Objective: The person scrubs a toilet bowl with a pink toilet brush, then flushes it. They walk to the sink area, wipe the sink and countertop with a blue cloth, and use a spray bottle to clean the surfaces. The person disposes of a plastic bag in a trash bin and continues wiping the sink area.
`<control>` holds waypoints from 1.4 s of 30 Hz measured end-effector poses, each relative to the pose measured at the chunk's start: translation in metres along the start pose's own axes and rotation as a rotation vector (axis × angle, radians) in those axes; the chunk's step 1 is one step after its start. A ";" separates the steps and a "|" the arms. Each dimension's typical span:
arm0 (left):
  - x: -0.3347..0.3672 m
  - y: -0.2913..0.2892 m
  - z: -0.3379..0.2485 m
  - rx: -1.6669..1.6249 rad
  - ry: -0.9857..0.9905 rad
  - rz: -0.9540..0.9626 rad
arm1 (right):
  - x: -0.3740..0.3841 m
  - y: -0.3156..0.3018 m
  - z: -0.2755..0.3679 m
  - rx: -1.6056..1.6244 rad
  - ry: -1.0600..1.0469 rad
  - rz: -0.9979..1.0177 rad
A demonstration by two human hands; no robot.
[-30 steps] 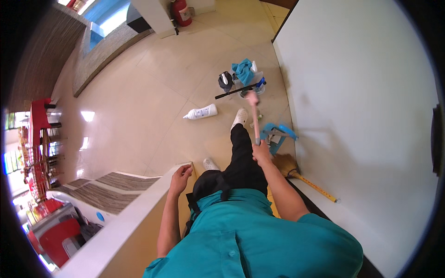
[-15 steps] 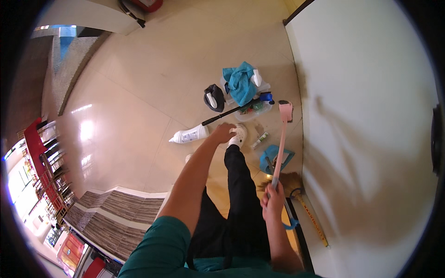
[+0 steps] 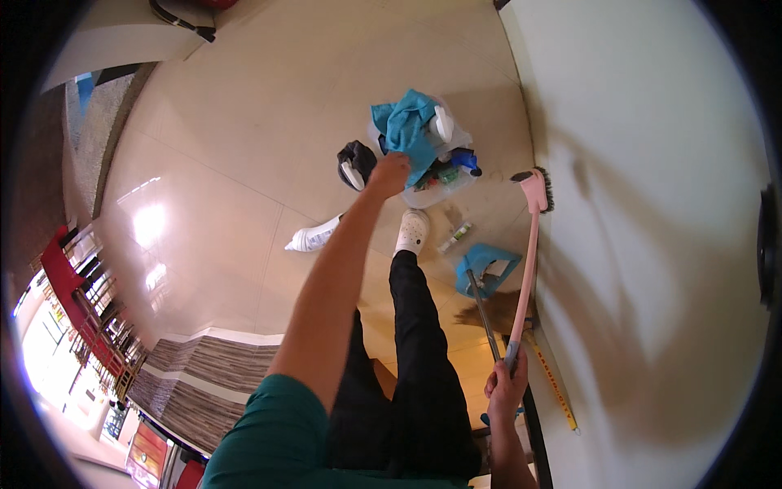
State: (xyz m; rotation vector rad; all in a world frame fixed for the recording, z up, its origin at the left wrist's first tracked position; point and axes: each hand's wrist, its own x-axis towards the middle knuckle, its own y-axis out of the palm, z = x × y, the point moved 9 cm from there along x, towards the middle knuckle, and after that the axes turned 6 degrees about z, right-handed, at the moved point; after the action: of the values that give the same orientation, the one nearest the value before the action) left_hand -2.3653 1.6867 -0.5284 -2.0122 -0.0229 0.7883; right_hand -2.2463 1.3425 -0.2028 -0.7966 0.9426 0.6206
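My left hand (image 3: 389,174) reaches forward to the near edge of a teal cloth (image 3: 410,122), its fingers curled. What they grip is hidden from me. The cloth lies over a clear plastic container (image 3: 432,196), beside a white bottle (image 3: 442,124) and a tool's blue head (image 3: 464,160). My right hand (image 3: 507,383) is wrapped round the grey grip of a long-handled pink brush (image 3: 528,261). Its dark-bristled head is up by the foot of the white wall. Left of my left hand sit a dark cloth bundle (image 3: 356,156) and a white bottle lying down (image 3: 311,237), partly behind my forearm.
A blue dustpan (image 3: 490,265) with a grey handle stands near my right foot, in a white clog (image 3: 413,231). A broom (image 3: 498,310) with a yellow handle leans by the wall (image 3: 643,244). A small tube (image 3: 456,236) lies on the tiled floor (image 3: 236,138).
My left hand has moved from beside the clog forward to the teal cloth. The black handle seen before is out of sight. My right hand has brought the brush rightward, closer to the wall.
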 end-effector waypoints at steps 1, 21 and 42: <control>-0.031 -0.038 0.039 -0.487 -0.225 -0.274 | -0.001 -0.003 0.002 -0.066 0.002 -0.011; -0.481 -0.209 0.010 -0.743 -0.756 -0.695 | 0.098 0.192 0.121 -1.149 -0.561 0.128; -0.589 -0.227 -0.439 -0.751 0.616 0.104 | -0.381 -0.036 -0.210 -0.004 -0.761 -0.151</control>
State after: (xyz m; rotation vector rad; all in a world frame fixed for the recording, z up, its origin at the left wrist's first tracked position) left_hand -2.5307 1.2885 0.1079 -2.9183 0.1649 0.1810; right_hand -2.4906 1.1043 0.0702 -0.5535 0.1840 0.7162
